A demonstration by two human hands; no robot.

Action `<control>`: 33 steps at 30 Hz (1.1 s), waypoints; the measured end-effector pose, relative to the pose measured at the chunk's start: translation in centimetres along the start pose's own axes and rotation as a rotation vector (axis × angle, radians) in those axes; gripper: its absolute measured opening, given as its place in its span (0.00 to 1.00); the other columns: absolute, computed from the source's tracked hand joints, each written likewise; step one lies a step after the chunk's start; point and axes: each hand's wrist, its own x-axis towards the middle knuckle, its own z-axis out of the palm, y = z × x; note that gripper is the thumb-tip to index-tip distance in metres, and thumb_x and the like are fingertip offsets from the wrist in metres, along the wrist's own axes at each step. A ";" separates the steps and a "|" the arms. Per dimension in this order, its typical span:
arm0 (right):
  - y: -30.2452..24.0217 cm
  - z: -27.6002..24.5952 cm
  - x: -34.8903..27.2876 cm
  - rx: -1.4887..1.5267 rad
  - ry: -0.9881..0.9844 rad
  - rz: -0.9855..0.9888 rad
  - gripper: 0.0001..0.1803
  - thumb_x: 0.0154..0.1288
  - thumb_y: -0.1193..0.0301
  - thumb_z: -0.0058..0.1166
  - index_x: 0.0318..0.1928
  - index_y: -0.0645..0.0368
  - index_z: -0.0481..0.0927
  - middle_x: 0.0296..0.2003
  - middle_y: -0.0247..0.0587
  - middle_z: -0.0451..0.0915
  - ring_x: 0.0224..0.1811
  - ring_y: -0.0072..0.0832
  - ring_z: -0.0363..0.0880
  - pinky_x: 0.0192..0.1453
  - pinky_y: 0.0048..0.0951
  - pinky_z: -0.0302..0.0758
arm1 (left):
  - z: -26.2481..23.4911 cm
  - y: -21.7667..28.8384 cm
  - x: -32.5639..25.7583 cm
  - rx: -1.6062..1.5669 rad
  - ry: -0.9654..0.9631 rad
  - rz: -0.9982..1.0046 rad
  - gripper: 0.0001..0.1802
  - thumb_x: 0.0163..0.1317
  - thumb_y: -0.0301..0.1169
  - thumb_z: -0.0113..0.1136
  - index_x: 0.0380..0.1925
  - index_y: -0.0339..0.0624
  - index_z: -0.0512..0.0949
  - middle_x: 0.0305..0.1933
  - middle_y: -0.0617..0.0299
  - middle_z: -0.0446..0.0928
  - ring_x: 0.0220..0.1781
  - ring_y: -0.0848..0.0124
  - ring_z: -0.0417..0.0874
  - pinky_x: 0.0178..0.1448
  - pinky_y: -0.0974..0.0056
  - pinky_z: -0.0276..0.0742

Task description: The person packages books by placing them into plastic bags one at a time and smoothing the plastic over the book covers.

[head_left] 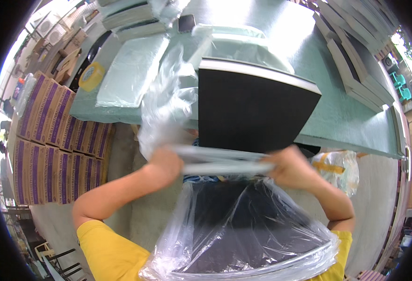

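Observation:
Stretched between my two hands is a band of clear plastic (224, 164), smeared by motion. My left hand (164, 161) is closed on one end of it, and my right hand (290, 167) grips the other. Below them, close to my body, black boards (243, 210) lie inside a clear plastic bag (304, 255) with crumpled edges. Just beyond my hands, a thick black stack of boards (255, 107) with a pale edge stands tilted at the table's front. More loose clear plastic (170, 93) hangs beside it, above my left hand.
The green table (304, 112) carries plastic-wrapped boards (133, 70), a yellow tape roll (92, 76), a dark phone-like object (186, 23) and board stacks (356, 79) at right. Brown cartons (51, 145) are piled on the left. A taped plastic bundle (339, 171) sits at right below the table.

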 end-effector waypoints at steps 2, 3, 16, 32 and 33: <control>0.9 -4.4 1.5 0.304 0.540 0.079 0.10 0.46 0.80 0.46 0.32 0.60 0.76 0.26 0.45 0.77 0.34 0.39 0.77 0.37 0.29 0.73 | -0.9 0.1 -1.3 -0.464 -0.015 0.271 0.07 0.48 0.32 0.57 0.23 0.40 0.77 0.24 0.56 0.75 0.28 0.65 0.78 0.33 0.63 0.73; 1.5 -5.5 1.6 0.483 0.774 0.232 0.15 0.43 0.84 0.43 0.34 0.60 0.75 0.27 0.43 0.76 0.35 0.39 0.76 0.39 0.27 0.72 | -3.7 0.3 -1.7 -0.751 0.046 0.401 0.08 0.49 0.33 0.57 0.25 0.39 0.76 0.24 0.55 0.74 0.28 0.65 0.76 0.35 0.63 0.71; 4.7 -4.6 0.5 -0.417 1.010 0.121 0.41 0.32 0.90 0.33 0.54 0.50 0.69 0.45 0.46 0.69 0.52 0.38 0.65 0.52 0.31 0.65 | -8.2 -2.7 5.6 -0.429 1.183 -0.164 0.30 0.47 0.17 0.50 0.53 0.56 0.67 0.50 0.58 0.67 0.40 0.64 0.72 0.41 0.62 0.72; 10.3 4.7 -5.8 1.347 -0.001 0.230 0.21 0.47 0.71 0.55 0.42 0.69 0.70 0.34 0.43 0.76 0.35 0.21 0.74 0.38 0.17 0.69 | 9.7 -3.9 3.1 -1.899 0.262 0.601 0.18 0.51 0.27 0.55 0.43 0.30 0.68 0.29 0.57 0.74 0.26 0.75 0.75 0.26 0.75 0.69; 14.0 8.6 -7.1 1.279 0.011 0.422 0.18 0.44 0.73 0.49 0.39 0.68 0.71 0.33 0.42 0.75 0.35 0.22 0.73 0.37 0.18 0.68 | 11.1 -3.2 4.3 -1.946 0.195 0.473 0.17 0.51 0.27 0.55 0.42 0.33 0.69 0.31 0.58 0.74 0.28 0.75 0.74 0.28 0.74 0.69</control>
